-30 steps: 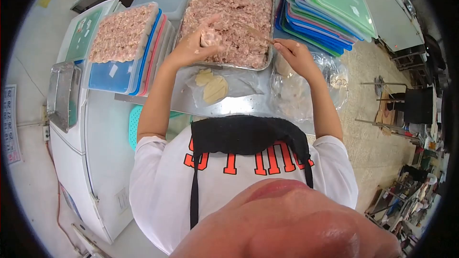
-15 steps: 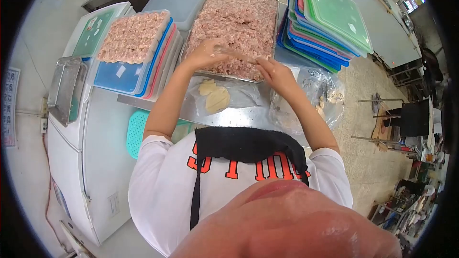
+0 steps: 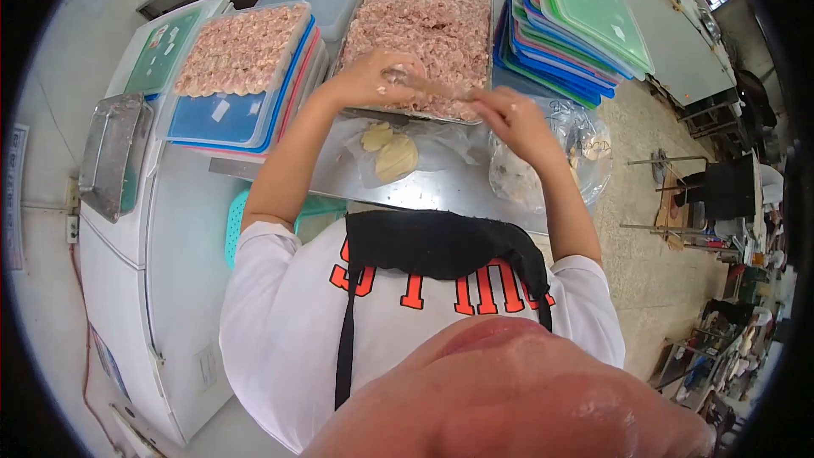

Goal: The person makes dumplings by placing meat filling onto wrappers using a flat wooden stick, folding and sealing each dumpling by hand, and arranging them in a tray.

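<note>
Currently a metal table is stretching out in front of the person, and a rectangular metal tray is lying across its far side, holding a broad bed of minced meat. To the right a tall stack of coloured plastic lids is leaning; to the left rows of small pinkish dumplings are sitting on stacked plastic boxes. Nearer, round pale wrappers are lying on a clear plastic sheet. The left hand is hovering over the tray's near left part, its fingers curling rightward; whether they are pinching anything, I cannot tell, since the palm is facing away. The right hand is pinching one end of a narrow flat spatula between thumb and fingers. The spatula is bridging the two hands above the tray's near edge, its long axis running left to right, its far end pointing left into the left hand and its held end dipping slightly nearer. A second ago the left palm was showing a pale lump and the spatula was reaching into the meat; now that palm is turning inward and the spatula is meeting it.
</note>
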Available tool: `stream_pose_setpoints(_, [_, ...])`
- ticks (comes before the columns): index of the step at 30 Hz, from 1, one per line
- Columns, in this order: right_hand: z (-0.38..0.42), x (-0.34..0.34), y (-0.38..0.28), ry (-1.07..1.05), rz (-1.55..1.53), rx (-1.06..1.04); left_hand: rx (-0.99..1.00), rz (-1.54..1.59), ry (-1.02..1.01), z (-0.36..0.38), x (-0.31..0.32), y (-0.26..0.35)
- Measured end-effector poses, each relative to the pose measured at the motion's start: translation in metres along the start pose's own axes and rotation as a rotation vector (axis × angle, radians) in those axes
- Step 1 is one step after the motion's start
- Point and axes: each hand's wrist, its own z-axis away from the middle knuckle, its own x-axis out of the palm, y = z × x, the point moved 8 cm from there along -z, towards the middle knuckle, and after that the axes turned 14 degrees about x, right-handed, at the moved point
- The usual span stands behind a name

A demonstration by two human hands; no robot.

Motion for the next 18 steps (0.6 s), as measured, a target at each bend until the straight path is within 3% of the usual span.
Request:
stream_pose_setpoints(2, [0.006, -0.023, -0.03, 0.289, 0.263, -0.011, -0.038, 0.113, 0.1, 0.011, -0.007, -0.004])
stream_pose_setpoints(3, [0.008, -0.016, -0.038, 0.29, 0.265, -0.008, -0.08, 0.225, 0.195, 0.018, -0.012, -0.01])
stream_pose_setpoints(4, [0.01, -0.007, -0.047, 0.29, 0.294, -0.046, 0.058, -0.005, 0.192, 0.024, -0.022, -0.008])
stream_pose_setpoints(5, [0.012, 0.001, -0.057, 0.289, 0.323, -0.085, 0.061, -0.003, 0.19, 0.03, -0.027, -0.014])
stream_pose_setpoints(7, [0.007, -0.003, -0.068, 0.256, 0.377, -0.062, -0.121, -0.168, -0.02, 0.034, -0.036, 0.007])
stream_pose_setpoints(10, [0.003, -0.021, -0.088, 0.182, 0.123, 0.096, -0.079, -0.209, 0.171, 0.071, -0.06, 0.02])
stream_pose_setpoints(12, [0.001, -0.005, -0.1, 0.135, 0.035, 0.061, -0.082, -0.328, 0.219, 0.09, -0.079, 0.034])
stream_pose_setpoints(15, [-0.004, 0.041, -0.116, 0.054, -0.039, -0.016, -0.092, -0.037, 0.069, 0.103, -0.087, 0.037])
stream_pose_setpoints(16, [-0.006, 0.057, -0.12, 0.028, -0.051, -0.048, 0.005, 0.014, 0.096, 0.109, -0.091, 0.039])
stream_pose_setpoints(18, [-0.005, 0.057, -0.14, 0.078, 0.047, -0.054, 0.044, -0.148, 0.18, 0.132, -0.099, 0.017])
